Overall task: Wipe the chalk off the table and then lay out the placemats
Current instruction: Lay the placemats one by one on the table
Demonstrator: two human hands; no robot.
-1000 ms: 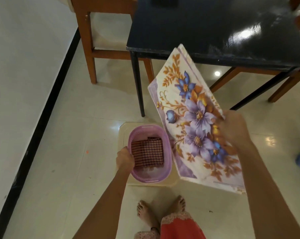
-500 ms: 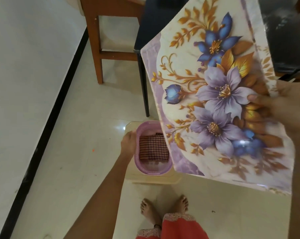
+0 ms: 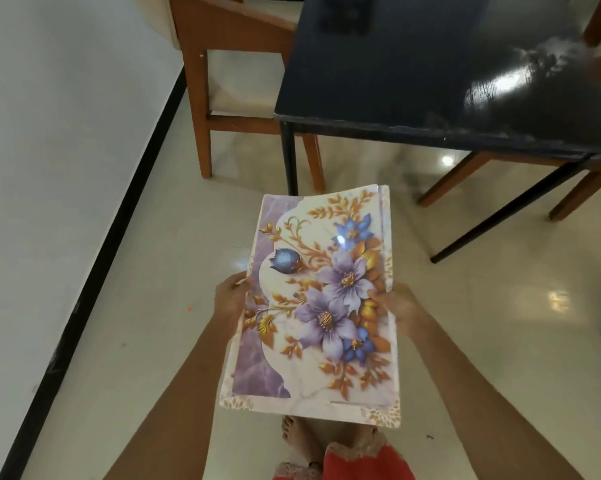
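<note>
A stack of floral placemats (image 3: 313, 306), white and purple with blue and gold flowers, is held flat in front of me over the floor. My left hand (image 3: 230, 297) grips its left edge and my right hand (image 3: 397, 306) grips its right edge. The dark table (image 3: 430, 81) stands ahead and to the right, its near edge beyond the placemats, with a faint whitish smear and glare at its right side. The placemats hide the floor below them.
A wooden chair (image 3: 223, 81) stands at the table's left end. More wooden chair legs (image 3: 586, 188) show under the table at right. A white wall with a black skirting (image 3: 95, 271) runs along the left. My bare feet (image 3: 302, 438) stand on the glossy tiled floor.
My left hand left the purple basket's rim and took the placemats' left edge. The placemats came down from a raised tilt to lie flat between both hands. The basket is out of sight.
</note>
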